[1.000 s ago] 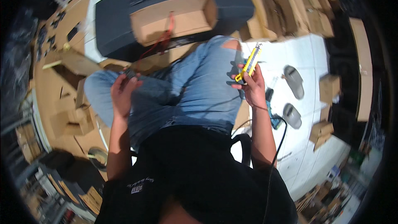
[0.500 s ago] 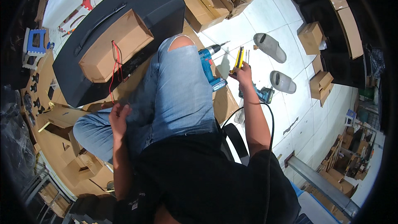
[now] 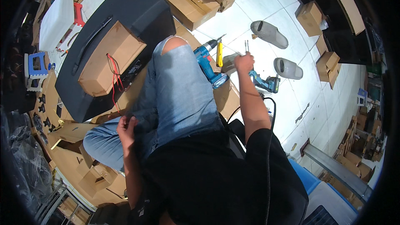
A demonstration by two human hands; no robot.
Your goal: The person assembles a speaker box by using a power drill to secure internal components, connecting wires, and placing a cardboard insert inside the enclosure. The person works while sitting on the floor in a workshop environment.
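My left hand (image 3: 126, 130) is closed above my bent leg, its fingertips at the end of a red wire (image 3: 113, 93). The wire comes out of a hole in an open cardboard tray (image 3: 93, 73), which rests against a large black case (image 3: 143, 21) with a handle. My right hand (image 3: 244, 62) is closed over the white tiles, on a thin two-pronged metal tool (image 3: 246, 46) whose prongs stick out beyond the fingers. Left of it lies a yellow utility knife (image 3: 219, 54), beside a blue cordless drill (image 3: 207, 62). A second blue power tool (image 3: 265, 82) lies just below the right hand.
Two grey slippers (image 3: 270, 35) lie on the tiles to the right. Cardboard boxes (image 3: 187, 6) stand at the back, and more cut cardboard (image 3: 89, 175) lies at the lower left. A black cable (image 3: 270, 141) runs down past my right arm. Stools (image 3: 56, 18) stand at the far left.
My right hand has let go of the yellow utility knife, now lying by the drill, and has closed on the two-pronged tool. My left hand stays by the wire's end. The view has shifted.
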